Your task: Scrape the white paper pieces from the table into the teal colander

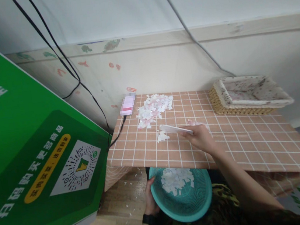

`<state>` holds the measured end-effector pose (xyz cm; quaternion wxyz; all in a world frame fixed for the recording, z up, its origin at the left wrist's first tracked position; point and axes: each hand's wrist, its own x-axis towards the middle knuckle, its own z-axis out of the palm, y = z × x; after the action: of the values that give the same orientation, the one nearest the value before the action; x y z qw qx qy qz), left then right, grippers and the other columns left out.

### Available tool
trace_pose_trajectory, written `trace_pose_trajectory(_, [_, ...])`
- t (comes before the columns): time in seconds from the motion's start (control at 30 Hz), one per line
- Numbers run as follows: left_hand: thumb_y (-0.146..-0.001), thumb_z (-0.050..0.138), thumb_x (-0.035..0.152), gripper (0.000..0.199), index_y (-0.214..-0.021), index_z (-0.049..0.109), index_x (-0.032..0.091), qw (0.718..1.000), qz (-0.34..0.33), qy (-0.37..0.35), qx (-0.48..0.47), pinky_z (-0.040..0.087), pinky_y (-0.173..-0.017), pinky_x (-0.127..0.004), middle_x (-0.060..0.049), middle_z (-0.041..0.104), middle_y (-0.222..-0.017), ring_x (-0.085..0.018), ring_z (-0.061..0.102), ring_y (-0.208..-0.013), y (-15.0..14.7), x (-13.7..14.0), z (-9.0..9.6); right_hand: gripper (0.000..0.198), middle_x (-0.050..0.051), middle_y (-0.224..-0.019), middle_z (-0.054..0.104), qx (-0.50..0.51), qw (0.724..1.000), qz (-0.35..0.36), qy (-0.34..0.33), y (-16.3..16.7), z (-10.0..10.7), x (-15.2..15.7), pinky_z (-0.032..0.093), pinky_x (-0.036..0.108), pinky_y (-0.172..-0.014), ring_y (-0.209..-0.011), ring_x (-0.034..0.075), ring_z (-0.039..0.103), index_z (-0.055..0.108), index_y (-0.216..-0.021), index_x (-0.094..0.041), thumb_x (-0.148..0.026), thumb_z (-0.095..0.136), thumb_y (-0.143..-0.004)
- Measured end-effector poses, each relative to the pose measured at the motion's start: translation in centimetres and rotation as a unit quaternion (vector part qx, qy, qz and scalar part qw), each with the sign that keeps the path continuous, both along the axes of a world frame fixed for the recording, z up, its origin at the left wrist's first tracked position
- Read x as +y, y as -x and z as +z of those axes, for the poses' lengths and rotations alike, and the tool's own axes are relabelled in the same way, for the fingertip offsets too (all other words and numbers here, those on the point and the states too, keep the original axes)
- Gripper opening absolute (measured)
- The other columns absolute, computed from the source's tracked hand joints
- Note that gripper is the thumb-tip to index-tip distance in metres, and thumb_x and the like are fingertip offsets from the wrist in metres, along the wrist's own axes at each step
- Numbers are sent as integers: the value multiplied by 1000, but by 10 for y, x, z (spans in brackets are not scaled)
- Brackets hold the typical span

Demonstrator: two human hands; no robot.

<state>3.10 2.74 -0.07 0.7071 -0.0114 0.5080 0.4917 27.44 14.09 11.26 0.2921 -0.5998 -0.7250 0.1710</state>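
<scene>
My left hand (150,199) is closed on the left rim of a teal plastic colander (186,211), holding it below the table's front edge. White paper scraps (177,180) lie in the colander. Above the table, my right hand (201,137) grips a flat white strip (175,128); its exact kind I cannot make out. The strip's far end is by a small group of white scraps (162,136) on the cloth. Farther back lies a larger spread of white and pinkish paper scraps (155,107). Something pinkish (191,122) shows partly behind my right hand.
A checked brown cloth covers the table (254,142). At its back right stands a fabric-lined wicker basket (218,104). A blurred pink device (128,104) with a black cable sits at the back left. A green panel (31,144) rises on the left; scraps dot the floor.
</scene>
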Motion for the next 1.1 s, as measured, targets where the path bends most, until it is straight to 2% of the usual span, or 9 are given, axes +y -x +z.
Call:
trace_pose_trajectory(0.13, [-65,67,30,18,-70,73,14,999,-8,10,-48,51,-77,-41,-8,75,-74,-29,68,-77,13,-9,-9,30,4,-100,72,33,998,42,28,2,-12,-18,52,30,-71,-80,21,69,71,-106,-26,-20,51,-83])
trace_pose_trajectory(0.27, [-65,69,28,15,-68,74,14,999,13,24,-42,52,-77,-40,-6,74,-66,-28,69,-76,25,-17,-5,32,3,-103,70,68,996,56,30,3,-11,-25,54,34,-77,-88,23,68,70,-107,-26,-17,52,-82])
trace_pose_trajectory(0.37, [-67,67,30,19,-72,75,14,998,2,30,-47,53,-76,-40,-7,75,-68,-29,69,-77,28,-19,0,32,3,-107,69,68,994,79,31,4,-5,-24,54,35,-80,-92,23,67,70,-106,-27,-15,52,-82])
trace_pose_trajectory(0.5, [-68,67,31,22,-77,75,12,999,-2,22,-49,53,-75,-40,-8,75,-70,-28,70,-74,30,-19,5,31,3,-102,71,61,989,118,60,6,-2,-20,54,35,-77,-88,23,69,71,-104,-26,-15,53,-81])
trace_pose_trajectory(0.67, [-68,68,29,19,-77,75,13,1000,11,4,-28,53,-72,-36,-6,75,-71,-24,69,-67,32,-17,8,23,5,-100,71,61,993,88,47,6,-6,-12,54,34,-71,-83,24,69,74,-96,-24,-21,55,-83])
trace_pose_trajectory(0.83, [-68,68,27,15,-72,74,13,999,23,9,-33,51,-68,-31,-4,74,-66,-19,66,-61,34,-16,12,27,3,-100,71,88,984,141,64,6,-1,-14,54,32,-76,-88,23,69,72,-102,-25,-18,55,-83])
trace_pose_trajectory(1.0, [-67,69,27,15,-70,73,13,999,17,2,-30,52,-66,-33,-5,73,-65,-20,66,-59,41,-12,20,24,4,-101,71,114,988,88,55,-5,-4,-23,55,36,-77,-89,25,69,73,-100,-24,-22,56,-83])
trace_pose_trajectory(1.1, [-69,67,27,14,-71,73,14,999,-1,0,-41,53,-65,-33,-5,74,-67,-20,66,-60,45,-9,22,26,4,-101,71,101,985,123,61,-3,-5,-29,55,36,-79,-90,24,68,72,-101,-25,-18,56,-81])
